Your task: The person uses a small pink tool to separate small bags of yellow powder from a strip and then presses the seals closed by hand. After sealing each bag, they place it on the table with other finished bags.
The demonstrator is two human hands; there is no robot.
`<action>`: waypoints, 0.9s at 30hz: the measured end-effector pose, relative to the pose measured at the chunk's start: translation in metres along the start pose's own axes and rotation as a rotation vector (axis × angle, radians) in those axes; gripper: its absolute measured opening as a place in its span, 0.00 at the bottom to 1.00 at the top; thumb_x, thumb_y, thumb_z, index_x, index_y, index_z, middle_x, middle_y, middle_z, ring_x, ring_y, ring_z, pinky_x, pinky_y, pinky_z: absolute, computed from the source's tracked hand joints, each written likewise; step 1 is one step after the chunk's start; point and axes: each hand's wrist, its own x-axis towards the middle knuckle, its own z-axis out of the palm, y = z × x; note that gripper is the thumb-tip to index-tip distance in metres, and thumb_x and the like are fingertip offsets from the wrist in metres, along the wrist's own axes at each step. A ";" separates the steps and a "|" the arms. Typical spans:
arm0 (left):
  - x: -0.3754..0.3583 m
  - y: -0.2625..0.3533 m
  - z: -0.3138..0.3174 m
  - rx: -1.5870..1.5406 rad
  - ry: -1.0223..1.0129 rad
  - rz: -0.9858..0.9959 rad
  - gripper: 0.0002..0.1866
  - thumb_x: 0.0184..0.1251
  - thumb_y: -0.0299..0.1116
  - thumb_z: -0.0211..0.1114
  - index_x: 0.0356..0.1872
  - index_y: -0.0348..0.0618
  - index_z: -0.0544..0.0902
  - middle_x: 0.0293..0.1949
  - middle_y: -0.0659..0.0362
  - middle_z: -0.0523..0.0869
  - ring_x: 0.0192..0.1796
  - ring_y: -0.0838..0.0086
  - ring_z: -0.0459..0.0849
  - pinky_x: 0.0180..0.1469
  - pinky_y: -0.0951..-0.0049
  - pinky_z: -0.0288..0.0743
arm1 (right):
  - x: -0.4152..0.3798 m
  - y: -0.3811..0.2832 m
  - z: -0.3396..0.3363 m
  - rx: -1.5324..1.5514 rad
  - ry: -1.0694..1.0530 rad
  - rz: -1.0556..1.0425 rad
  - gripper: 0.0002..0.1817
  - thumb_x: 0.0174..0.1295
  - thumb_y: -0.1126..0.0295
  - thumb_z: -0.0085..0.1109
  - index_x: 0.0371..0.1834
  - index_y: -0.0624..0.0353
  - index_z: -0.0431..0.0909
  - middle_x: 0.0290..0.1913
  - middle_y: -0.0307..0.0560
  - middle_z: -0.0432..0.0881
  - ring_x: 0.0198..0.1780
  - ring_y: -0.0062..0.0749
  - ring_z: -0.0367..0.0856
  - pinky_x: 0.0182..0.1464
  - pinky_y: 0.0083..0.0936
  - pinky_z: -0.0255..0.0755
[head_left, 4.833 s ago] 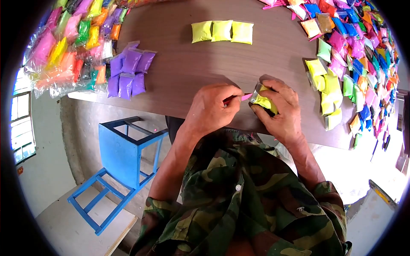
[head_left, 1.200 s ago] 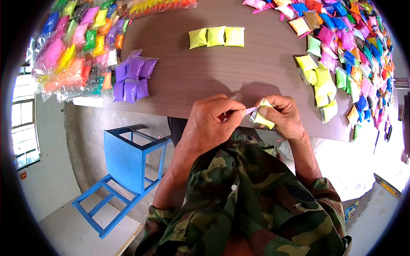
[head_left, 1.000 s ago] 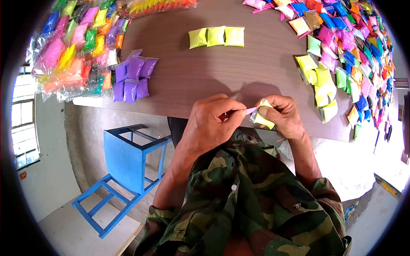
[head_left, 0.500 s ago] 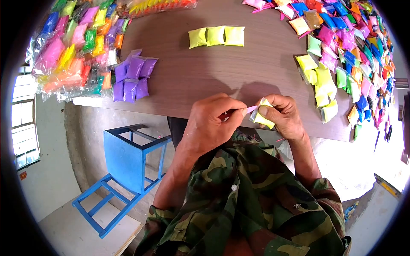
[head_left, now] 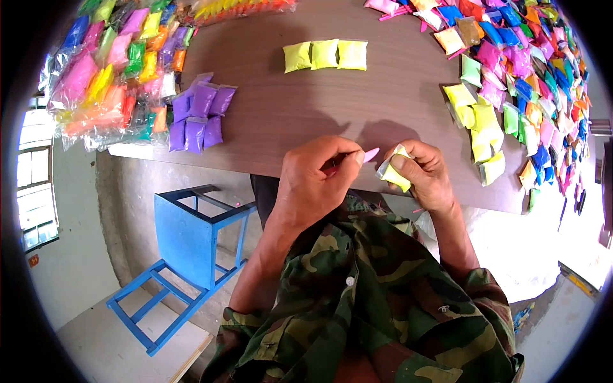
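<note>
My left hand [head_left: 321, 171] is closed around a small pink plastic tool [head_left: 371, 155], whose flat rounded tip sticks out past the thumb and forefinger. A short gap lies between that tip and the yellow packet in my right hand. My right hand [head_left: 424, 171] pinches this small clear packet of bright yellow material [head_left: 398, 173] between thumb and fingers. Its clear plastic edge faces the tool. Both hands are over the table's near edge. Farther back lies a row of three yellow packets [head_left: 324, 54]. More yellow packets [head_left: 484, 127] lie in a cluster to the right.
Purple packets [head_left: 198, 115] lie on the table [head_left: 262, 108] at left, beside large clear bags of mixed coloured packets [head_left: 121, 70]. A big heap of loose coloured packets [head_left: 511, 57] covers the right side. A blue chair [head_left: 188, 236] lies tipped over on the floor at left.
My left hand has drawn slightly left, taking the pink tool's tip away from the yellow packet's edge. My right hand keeps its hold on the packet with little movement.
</note>
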 end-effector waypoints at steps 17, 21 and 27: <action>-0.013 -0.017 0.041 -0.264 0.117 -0.088 0.03 0.69 0.23 0.72 0.39 0.35 0.86 0.30 0.70 0.81 0.30 0.90 0.72 0.32 0.83 0.64 | -0.001 0.004 0.027 -0.088 0.263 -0.284 0.05 0.76 0.75 0.60 0.49 0.64 0.82 0.36 0.31 0.80 0.35 0.09 0.71 0.36 0.15 0.65; -0.017 -0.013 0.043 -0.327 0.160 -0.164 0.02 0.70 0.22 0.70 0.39 0.35 0.85 0.31 0.70 0.80 0.31 0.91 0.72 0.33 0.84 0.65 | -0.001 0.009 0.033 -0.167 0.320 -0.301 0.04 0.75 0.76 0.61 0.47 0.64 0.83 0.35 0.31 0.81 0.34 0.10 0.72 0.35 0.14 0.66; -0.021 -0.021 0.048 -0.285 0.239 -0.103 0.01 0.71 0.21 0.69 0.39 0.35 0.84 0.31 0.71 0.78 0.32 0.91 0.71 0.34 0.85 0.64 | 0.001 0.014 0.041 -0.200 0.332 -0.352 0.05 0.76 0.75 0.62 0.48 0.64 0.83 0.37 0.33 0.83 0.36 0.12 0.74 0.38 0.14 0.70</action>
